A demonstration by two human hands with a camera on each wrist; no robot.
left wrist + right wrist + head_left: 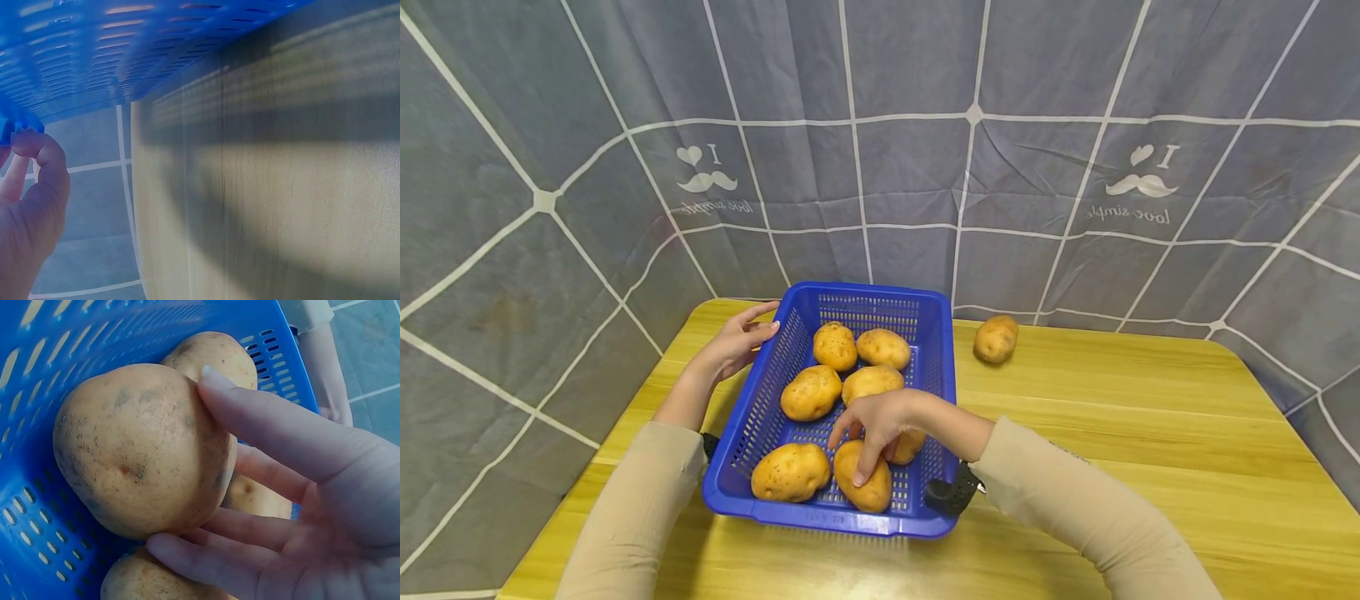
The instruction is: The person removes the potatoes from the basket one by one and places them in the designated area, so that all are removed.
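The blue basket [752, 417] stood on the wooden table [1150, 433], and everything else lay around or inside it. The right hand [880, 421] reached in over the basket's near right corner, forearm crossing the rim, wrist bent downward. Its fingers [262, 425] were spread around the front potato [863, 479] at the basket's near wall, thumb on one side and the other fingers on the far side, touching its skin in a loose, wide clasp rather than a tight pinch. That potato sat on the basket floor just beside another potato [790, 472] toward the basket's near left corner. Further potatoes lay toward the basket's middle and far end.

The left hand [737, 342] rested against the outside of the basket's left wall near the far corner, arm stretched along that side; the fingers [37, 156] curled lightly over the rim, holding the edge.

A lone potato [996, 339] lay on the table beyond the basket's far right corner, apart from it.
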